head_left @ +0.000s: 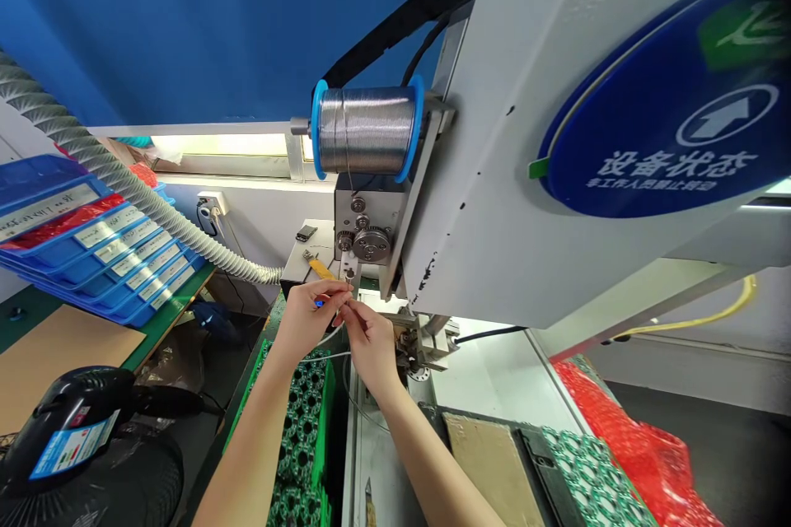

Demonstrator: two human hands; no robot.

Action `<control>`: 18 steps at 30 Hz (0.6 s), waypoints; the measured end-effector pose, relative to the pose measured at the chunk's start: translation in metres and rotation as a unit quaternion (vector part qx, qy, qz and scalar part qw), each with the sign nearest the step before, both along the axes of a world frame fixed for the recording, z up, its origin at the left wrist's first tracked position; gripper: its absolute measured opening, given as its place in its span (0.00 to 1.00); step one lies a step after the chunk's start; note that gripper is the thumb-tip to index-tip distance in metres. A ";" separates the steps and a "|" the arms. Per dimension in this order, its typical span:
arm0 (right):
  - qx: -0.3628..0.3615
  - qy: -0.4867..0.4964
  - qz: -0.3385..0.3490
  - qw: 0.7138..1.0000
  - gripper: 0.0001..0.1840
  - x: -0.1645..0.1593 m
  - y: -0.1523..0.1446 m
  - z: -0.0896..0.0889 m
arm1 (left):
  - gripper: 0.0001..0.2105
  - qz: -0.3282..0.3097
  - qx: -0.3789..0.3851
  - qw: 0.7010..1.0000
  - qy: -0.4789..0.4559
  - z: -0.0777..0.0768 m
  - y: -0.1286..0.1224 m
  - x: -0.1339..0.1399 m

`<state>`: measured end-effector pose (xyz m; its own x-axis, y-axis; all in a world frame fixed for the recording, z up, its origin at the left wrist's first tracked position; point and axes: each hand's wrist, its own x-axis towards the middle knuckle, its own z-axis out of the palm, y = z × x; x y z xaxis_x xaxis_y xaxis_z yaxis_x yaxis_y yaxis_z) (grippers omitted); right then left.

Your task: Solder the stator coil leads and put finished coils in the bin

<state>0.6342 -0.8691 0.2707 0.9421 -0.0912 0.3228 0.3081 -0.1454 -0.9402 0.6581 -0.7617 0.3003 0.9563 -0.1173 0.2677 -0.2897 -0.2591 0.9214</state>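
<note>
My left hand (312, 317) is closed in a pinch just below the outlet of the wire feeder (364, 222). Its fingertips meet those of my right hand (372, 339), which is pinched too. Whatever lies between the fingers is too small and covered to make out. Above the feeder a spool of solder wire (367, 132) with blue flanges is mounted, and one strand runs down from it into the rollers. A thin white tube (327, 357) passes close under both hands. Right of my right hand is a metal clamp mechanism (423, 342).
A large white machine housing (494, 140) overhangs on the right. Below my left arm is a green tray of circuit boards (302, 436); more boards (593, 461) lie at lower right. Blue bins (124, 247), a ribbed hose (154, 210) and a black fan (86, 445) are at left.
</note>
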 end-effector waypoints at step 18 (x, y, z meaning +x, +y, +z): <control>-0.010 -0.027 -0.019 0.999 0.14 0.008 -0.003 0.012 | 0.18 -0.053 -0.075 0.995 0.027 -0.012 0.010 -0.015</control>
